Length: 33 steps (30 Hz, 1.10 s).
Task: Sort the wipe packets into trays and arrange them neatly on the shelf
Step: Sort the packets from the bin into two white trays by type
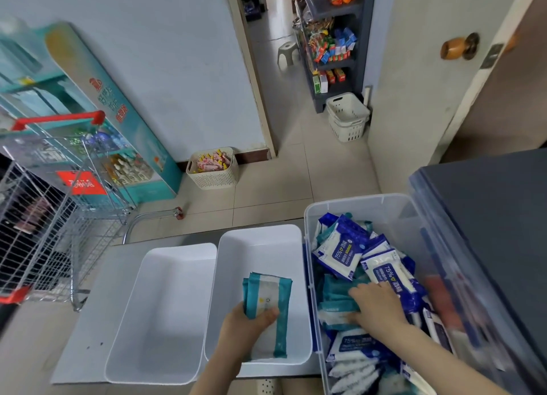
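Wipes in teal wrappers go into one tray.

Left grip (248, 320) is closed around a small stack of teal packets (268, 291), thumb on top. It holds them low inside the white tray (266, 246) right under it, likely so they land flat and neat. Second tray (165, 305) sits just left of that grip with nothing in it; I think it is saved for the blue packets (340, 254). Right grip (377, 305) is down in the clear bin (355, 205), fingers on the loose teal packets (334, 295) just left of it, with blue ones on its far and near sides. I cannot tell if it has hold of one yet. Both trays sit on the bench (88, 320), right beside the bin, so each reach is short.
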### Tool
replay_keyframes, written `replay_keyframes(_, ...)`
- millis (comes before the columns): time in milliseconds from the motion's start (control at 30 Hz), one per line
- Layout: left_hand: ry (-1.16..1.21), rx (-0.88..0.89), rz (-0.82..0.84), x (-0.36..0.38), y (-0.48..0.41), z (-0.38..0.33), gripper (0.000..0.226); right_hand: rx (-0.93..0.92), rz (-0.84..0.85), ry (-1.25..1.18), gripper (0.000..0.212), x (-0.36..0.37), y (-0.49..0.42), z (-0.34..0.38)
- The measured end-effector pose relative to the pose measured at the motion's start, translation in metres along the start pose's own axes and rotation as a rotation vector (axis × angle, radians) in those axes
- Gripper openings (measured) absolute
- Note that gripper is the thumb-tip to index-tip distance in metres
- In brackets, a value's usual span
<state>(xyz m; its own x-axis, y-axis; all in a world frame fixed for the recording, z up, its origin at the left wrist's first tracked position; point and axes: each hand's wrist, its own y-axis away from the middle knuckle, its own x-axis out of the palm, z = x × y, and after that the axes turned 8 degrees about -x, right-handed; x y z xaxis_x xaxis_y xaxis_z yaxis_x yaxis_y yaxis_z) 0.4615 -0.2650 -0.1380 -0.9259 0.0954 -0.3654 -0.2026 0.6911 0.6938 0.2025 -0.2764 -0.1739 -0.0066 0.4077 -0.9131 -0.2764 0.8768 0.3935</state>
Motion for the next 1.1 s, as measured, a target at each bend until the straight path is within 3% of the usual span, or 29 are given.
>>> replay_keyframes(233,0.099,-0.102,0.132,-0.034,-0.03,-0.013,0.019,0.177,-0.286,-0.227,0.024,-0.049,0.001,0.015)
replay_keyframes(367,-0.008,-0.048,0.169,-0.062,-0.064,-0.03,0.023,0.111,-0.287,-0.252,0.027,-0.083,-0.018,0.055)
replay_keyframes(433,-0.201,0.027,0.109,-0.075,-0.086,-0.043,0.026,0.066,-0.262,-0.243,0.029,-0.084,-0.033,0.081)
replay_keyframes(533,-0.748,0.286,-0.039,-0.089,-0.116,-0.063,0.025,0.0,-0.178,-0.198,0.03,-0.07,-0.06,0.115)
replay_keyframes(600,-0.95,0.442,-0.053,-0.088,-0.134,-0.074,0.019,-0.025,-0.121,-0.18,0.03,-0.059,-0.077,0.132)
replay_keyframes(833,-1.194,0.867,0.098,-0.053,-0.197,-0.086,0.03,-0.007,-0.139,-0.202,0.027,-0.012,-0.127,0.148)
replay_keyframes(1000,-1.268,0.881,0.209,-0.034,-0.231,-0.072,0.03,0.06,-0.232,-0.258,0.017,0.019,-0.148,0.147)
replay_keyframes(1100,-1.332,0.896,0.189,-0.033,-0.245,-0.066,0.037,0.094,-0.207,-0.229,0.037,0.033,-0.159,0.148)
